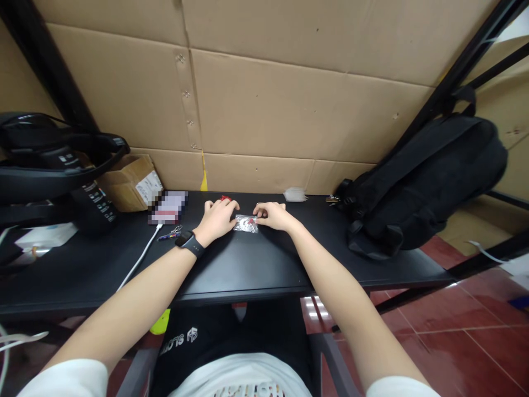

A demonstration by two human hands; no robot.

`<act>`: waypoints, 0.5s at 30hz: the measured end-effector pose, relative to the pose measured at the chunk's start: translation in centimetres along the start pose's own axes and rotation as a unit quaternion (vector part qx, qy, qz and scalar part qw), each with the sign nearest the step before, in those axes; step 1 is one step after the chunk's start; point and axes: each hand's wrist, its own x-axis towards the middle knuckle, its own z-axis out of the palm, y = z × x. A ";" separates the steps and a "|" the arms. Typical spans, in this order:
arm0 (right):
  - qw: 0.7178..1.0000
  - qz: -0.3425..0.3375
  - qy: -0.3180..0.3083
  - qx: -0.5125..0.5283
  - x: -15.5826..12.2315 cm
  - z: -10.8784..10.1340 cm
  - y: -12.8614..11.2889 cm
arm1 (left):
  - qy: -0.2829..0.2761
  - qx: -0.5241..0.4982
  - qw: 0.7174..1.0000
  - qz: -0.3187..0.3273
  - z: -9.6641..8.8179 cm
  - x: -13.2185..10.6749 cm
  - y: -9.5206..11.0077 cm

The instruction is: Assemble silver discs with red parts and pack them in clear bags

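A small clear plastic bag [247, 224] with something whitish and a bit of red in it lies on the black table between my hands. My left hand [215, 219], with a black watch on its wrist, rests at the bag's left side. Its fingers are curved and apart, and the thumb tip reaches the bag's edge. My right hand [276, 215] has thumb and bent fingers closed at the bag's right edge. Just behind my left hand shows a small red thing [225, 198], partly hidden.
A pixelated flat device [168, 208] with a white cable [140, 259] lies left, near a keychain [169, 234]. Farther left are a cardboard box [130, 184] and black gear [53, 171]. A white packet [295, 194] lies at the back; a black backpack [430, 182] stands right.
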 end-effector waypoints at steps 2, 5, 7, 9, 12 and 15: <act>1.000 -0.005 0.009 -0.007 0.0 -0.1 0.1 | 0.001 0.018 0.998 0.056 -0.6 -0.5 0.5; 0.999 -0.016 0.025 -0.014 0.0 -0.3 0.3 | -0.071 0.009 0.989 0.127 -1.0 -1.3 1.6; 0.999 -0.011 0.044 -0.017 0.0 -0.5 0.6 | -0.101 0.034 0.987 0.121 -1.0 -1.8 2.3; 0.998 0.003 0.066 -0.018 0.0 -0.8 1.1 | -0.121 0.052 0.986 0.106 -1.1 -2.1 2.9; 0.997 0.018 0.078 -0.017 0.1 -0.9 1.6 | -0.149 0.058 0.983 0.088 -1.8 -2.2 2.9; 0.997 0.025 0.071 -0.020 0.2 -0.9 1.8 | -0.189 0.055 0.978 0.065 -3.1 -1.9 1.3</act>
